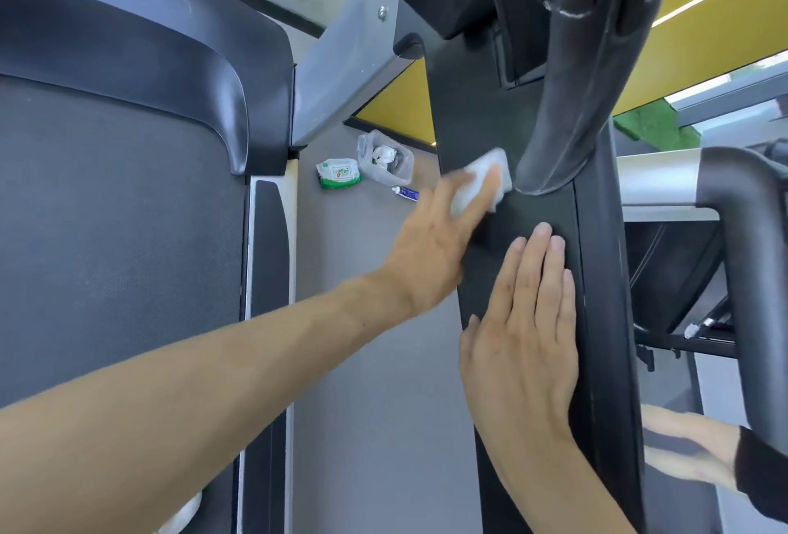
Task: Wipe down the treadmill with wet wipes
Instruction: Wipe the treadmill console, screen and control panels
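The treadmill's black upright post runs down the middle of the view, with the belt deck to its left. My left hand presses a folded white wet wipe against the post with straight fingers, just below the base of the black handlebar. My right hand lies flat on the post lower down, fingers straight and together, holding nothing.
On the grey floor between deck and post lie a green-and-white wipes pack, a clear plastic tub holding crumpled used wipes, and a small white tube. Another person's hand shows at the lower right by a neighbouring machine's grey rail.
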Available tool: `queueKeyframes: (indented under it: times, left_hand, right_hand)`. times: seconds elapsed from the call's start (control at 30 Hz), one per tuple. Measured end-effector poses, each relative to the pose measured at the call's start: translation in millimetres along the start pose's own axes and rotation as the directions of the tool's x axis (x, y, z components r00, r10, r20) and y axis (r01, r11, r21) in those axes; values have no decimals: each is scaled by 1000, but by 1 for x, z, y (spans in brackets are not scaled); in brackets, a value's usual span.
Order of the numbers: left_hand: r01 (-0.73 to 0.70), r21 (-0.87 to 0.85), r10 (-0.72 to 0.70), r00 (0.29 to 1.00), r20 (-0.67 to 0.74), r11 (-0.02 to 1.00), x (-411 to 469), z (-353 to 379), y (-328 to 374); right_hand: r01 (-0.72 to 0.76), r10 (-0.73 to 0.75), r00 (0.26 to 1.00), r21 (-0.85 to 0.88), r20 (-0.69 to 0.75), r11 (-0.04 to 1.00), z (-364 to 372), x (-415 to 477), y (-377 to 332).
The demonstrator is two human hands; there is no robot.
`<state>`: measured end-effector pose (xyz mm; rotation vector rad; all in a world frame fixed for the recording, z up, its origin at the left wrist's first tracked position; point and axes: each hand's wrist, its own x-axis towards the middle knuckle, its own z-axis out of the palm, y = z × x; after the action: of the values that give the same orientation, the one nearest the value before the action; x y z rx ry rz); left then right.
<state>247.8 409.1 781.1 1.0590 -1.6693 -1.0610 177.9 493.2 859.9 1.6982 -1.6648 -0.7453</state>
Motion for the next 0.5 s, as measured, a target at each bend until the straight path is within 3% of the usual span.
queueKeyframes:
  times: [0.1,0.17,0.27,0.4,0.5]
  left_hand:
    - [-141,-25,142,988,56,990,-34,13,-4]
    - [-78,-7,78,996,53,997,-23,11,-12]
    - [169,-100,-170,985,-3,981,-6,8,-11]
    - [116,-107,-102,986,131,987,-43,17,22]
    - [65,-86,-57,995,85,994,-42,20,16]
  right_hand:
    - [-24,25,999,-40,24,999,2,-13,0]
    - [-16,19,998,-51,55,999,3,-20,0]
    - [0,7,997,-89,82,996,4,-25,3]
    - [1,9,997,-140,75,990,4,-26,4]
    - [10,0,998,-157,68,987,4,-26,4]
